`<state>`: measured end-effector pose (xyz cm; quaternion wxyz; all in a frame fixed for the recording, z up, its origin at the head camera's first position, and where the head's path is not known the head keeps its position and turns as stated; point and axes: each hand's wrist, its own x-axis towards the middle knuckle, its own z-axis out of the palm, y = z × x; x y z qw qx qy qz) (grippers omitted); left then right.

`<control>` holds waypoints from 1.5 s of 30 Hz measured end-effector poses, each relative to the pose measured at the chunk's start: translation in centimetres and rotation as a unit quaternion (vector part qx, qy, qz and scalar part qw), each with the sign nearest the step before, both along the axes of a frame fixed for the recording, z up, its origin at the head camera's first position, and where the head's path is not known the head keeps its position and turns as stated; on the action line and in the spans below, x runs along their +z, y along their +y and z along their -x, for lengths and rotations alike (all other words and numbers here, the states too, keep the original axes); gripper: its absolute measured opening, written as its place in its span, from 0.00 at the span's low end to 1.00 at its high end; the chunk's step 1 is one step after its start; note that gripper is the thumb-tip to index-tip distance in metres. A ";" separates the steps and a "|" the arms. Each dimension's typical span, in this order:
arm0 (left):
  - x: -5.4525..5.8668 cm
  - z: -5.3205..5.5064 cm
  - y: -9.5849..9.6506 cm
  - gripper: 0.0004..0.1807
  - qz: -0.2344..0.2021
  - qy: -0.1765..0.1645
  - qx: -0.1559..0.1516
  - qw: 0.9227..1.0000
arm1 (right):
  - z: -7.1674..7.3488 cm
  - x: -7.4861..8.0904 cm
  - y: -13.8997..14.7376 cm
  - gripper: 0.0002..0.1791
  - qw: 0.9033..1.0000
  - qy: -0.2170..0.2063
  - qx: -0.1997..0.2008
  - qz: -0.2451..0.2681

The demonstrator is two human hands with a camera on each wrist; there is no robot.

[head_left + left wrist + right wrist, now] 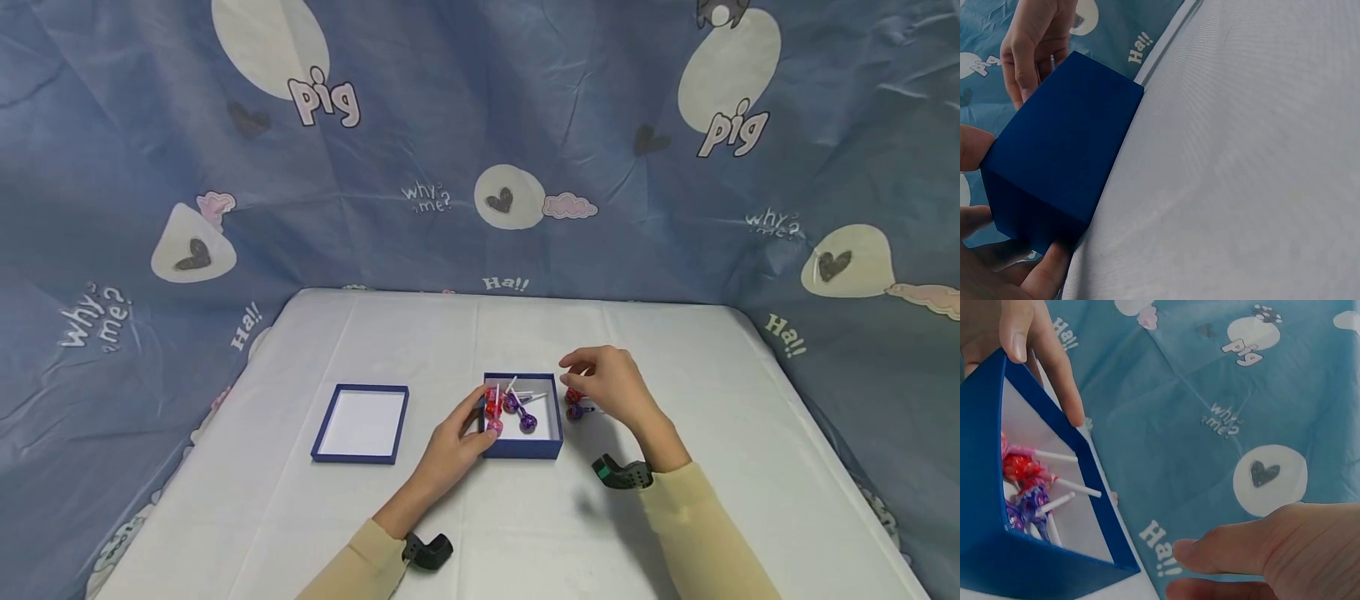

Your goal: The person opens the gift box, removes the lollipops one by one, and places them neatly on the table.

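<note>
Gripping left side of blue box (522, 450) w/ L hand (448, 447); hovering R hand (613, 387), w/ fingers parted, nr red lollipop (573, 396) at right.

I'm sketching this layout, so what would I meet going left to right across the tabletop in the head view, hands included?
Lid → left hand → box → right hand.
</note>
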<state>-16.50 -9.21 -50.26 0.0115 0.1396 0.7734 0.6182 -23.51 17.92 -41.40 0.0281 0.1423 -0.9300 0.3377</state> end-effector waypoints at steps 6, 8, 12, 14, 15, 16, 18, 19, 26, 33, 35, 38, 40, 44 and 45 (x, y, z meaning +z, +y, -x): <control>0.5 -0.2 0.1 0.38 -0.009 0.001 0.001 1.000 | -0.1 0.0 -1.2 0.09 1.000 -0.023 0.004 0.008; 0.0 -0.1 0.0 0.39 -0.005 0.003 0.000 1.000 | -0.1 0.0 -1.5 0.09 1.000 -0.023 0.006 0.007; 0.1 -0.1 0.0 0.39 -0.004 0.005 -0.003 1.000 | -0.1 -0.1 -2.1 0.09 1.000 -0.008 0.016 -0.002; 0.1 0.0 0.0 0.39 -0.005 0.006 -0.003 1.000 | -0.1 -0.2 -2.4 0.09 1.000 -0.004 0.019 -0.005; 0.0 0.0 0.0 0.38 -0.006 0.006 -0.003 1.000 | 0.0 -0.3 -2.5 0.09 1.000 -0.004 0.021 -0.006; 0.0 0.0 0.0 0.38 -0.007 0.006 -0.003 1.000 | 0.0 -0.4 -2.6 0.08 1.000 -0.004 0.021 -0.007; 0.0 0.0 0.1 0.38 -0.007 0.005 -0.003 1.000 | 0.0 -0.6 -2.8 0.08 1.000 -0.004 0.024 -0.010; 0.1 0.0 0.1 0.38 -0.008 0.005 -0.003 1.000 | 0.0 -0.7 -2.9 0.08 1.000 -0.005 0.025 -0.012; 2.4 -1.0 0.4 0.37 -0.007 0.000 -0.005 1.000 | 0.0 -1.2 -3.4 0.09 1.000 -0.008 0.024 -0.015; 3.2 -1.5 0.3 0.37 -0.008 0.006 -0.002 1.000 | 0.0 -1.6 -4.0 0.09 0.999 -0.003 0.026 -0.029; 3.1 -1.5 0.2 0.37 -0.005 0.001 -0.001 1.000 | -0.1 -1.8 -4.2 0.10 0.999 -0.001 0.030 -0.033; 3.1 -1.4 0.1 0.37 -0.002 0.002 -0.004 1.000 | -0.1 -2.0 -4.5 0.10 0.999 0.002 0.032 -0.041; 3.1 -1.4 0.1 0.37 0.001 0.006 -0.006 1.000 | -0.1 -2.2 -4.6 0.10 0.998 0.007 0.034 -0.047; 3.3 -1.4 0.2 0.37 0.001 0.015 -0.014 1.000 | 0.0 -2.5 -5.0 0.09 0.998 0.015 0.039 -0.051; 3.3 -1.3 0.2 0.37 0.001 0.016 -0.016 1.000 | 0.0 -2.6 -5.1 0.09 0.998 0.016 0.039 -0.051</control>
